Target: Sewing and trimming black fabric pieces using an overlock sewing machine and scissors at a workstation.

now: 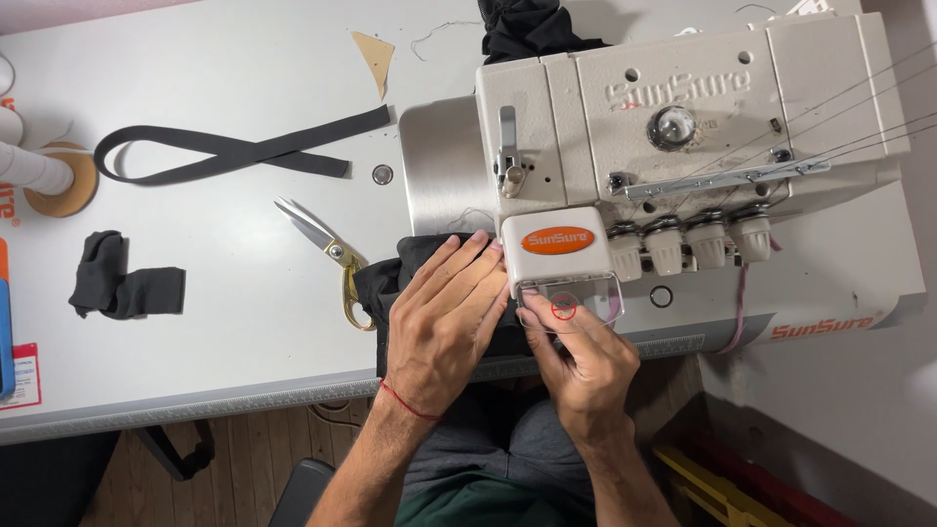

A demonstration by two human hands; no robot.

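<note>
My left hand [444, 317] lies flat with its fingers spread on a piece of black fabric [390, 283], pressing it down just left of the needle area of a cream overlock sewing machine [683, 127]. My right hand [581, 356] pinches the fabric's near edge under the machine's clear plastic guard [576, 298]. A thin red cord circles my left wrist. Most of the fabric is hidden beneath my hands.
Gold-handled scissors [327, 254] lie just left of the fabric. A looped black elastic strip [234, 148] and a crumpled black scrap [122, 283] rest further left on the white table [215, 332]. A thread cone [34, 171] stands at the left edge. More black cloth [527, 29] sits behind the machine.
</note>
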